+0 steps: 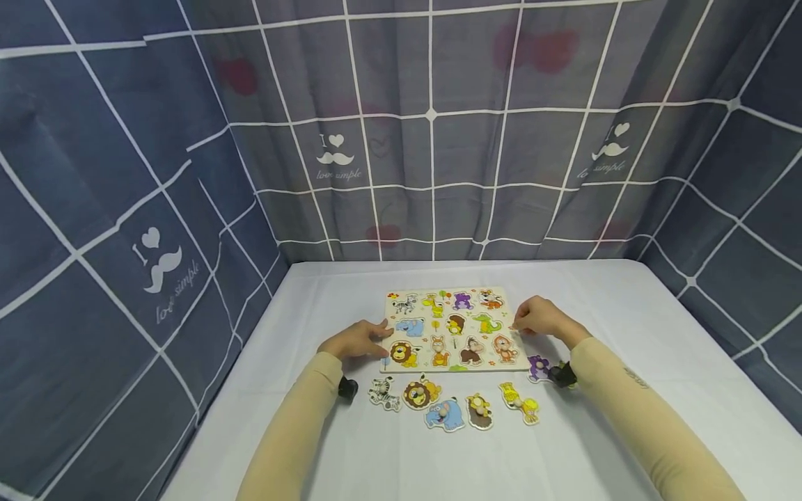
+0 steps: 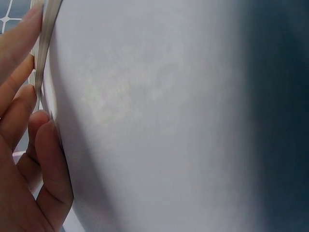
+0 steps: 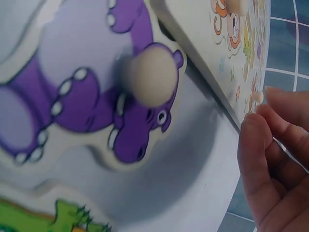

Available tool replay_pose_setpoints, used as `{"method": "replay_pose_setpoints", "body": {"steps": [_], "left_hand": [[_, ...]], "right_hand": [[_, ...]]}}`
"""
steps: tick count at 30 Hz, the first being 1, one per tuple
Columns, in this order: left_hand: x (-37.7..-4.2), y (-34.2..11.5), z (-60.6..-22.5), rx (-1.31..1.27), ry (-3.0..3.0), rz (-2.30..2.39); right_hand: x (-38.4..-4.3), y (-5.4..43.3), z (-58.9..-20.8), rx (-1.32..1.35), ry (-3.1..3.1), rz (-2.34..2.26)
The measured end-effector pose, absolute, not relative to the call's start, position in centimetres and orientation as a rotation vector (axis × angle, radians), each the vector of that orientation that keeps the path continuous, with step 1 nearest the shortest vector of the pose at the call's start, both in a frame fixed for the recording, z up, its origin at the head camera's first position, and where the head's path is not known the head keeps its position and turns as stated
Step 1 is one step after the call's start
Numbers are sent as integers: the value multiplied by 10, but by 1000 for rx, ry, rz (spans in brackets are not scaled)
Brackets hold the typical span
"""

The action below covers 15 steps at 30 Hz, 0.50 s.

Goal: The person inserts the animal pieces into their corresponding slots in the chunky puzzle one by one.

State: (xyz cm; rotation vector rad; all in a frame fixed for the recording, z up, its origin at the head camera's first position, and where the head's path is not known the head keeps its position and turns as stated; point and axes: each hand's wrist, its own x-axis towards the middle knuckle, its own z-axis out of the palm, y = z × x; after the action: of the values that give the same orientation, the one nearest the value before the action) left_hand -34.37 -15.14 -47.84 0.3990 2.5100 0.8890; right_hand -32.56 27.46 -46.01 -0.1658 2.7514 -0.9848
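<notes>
A wooden animal puzzle board (image 1: 446, 371) lies flat between the two hands. My left hand (image 1: 356, 341) rests at its left edge with fingers spread, fingertips on the rim; in the left wrist view the fingers (image 2: 19, 111) lie along the board's side. My right hand (image 1: 540, 316) has curled fingers and pinches the right edge, thumb and index fingertips (image 3: 252, 126) close together there. A purple hippo piece (image 3: 72, 82) with a round wooden knob lies below the right wrist, beside a green crocodile piece (image 3: 29, 212). On the board, the monkey piece (image 1: 504, 349) shows a knob.
In front of the board lie loose knobbed pieces: zebra (image 1: 384, 394), lion (image 1: 421, 394), elephant (image 1: 445, 415), hedgehog (image 1: 479, 412) and giraffe (image 1: 520, 403). A white cloth (image 1: 476, 459) covers the table, with grid-patterned curtains (image 1: 401, 153) behind and at both sides.
</notes>
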Motion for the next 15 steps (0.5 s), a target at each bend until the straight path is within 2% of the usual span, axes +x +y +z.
{"method": "replay_pose_setpoints", "body": {"steps": [15], "left_hand": [[-345,-154,-483,426,2506,923]], "right_hand": [[-297,277,-460,-255,2685,-907]]}}
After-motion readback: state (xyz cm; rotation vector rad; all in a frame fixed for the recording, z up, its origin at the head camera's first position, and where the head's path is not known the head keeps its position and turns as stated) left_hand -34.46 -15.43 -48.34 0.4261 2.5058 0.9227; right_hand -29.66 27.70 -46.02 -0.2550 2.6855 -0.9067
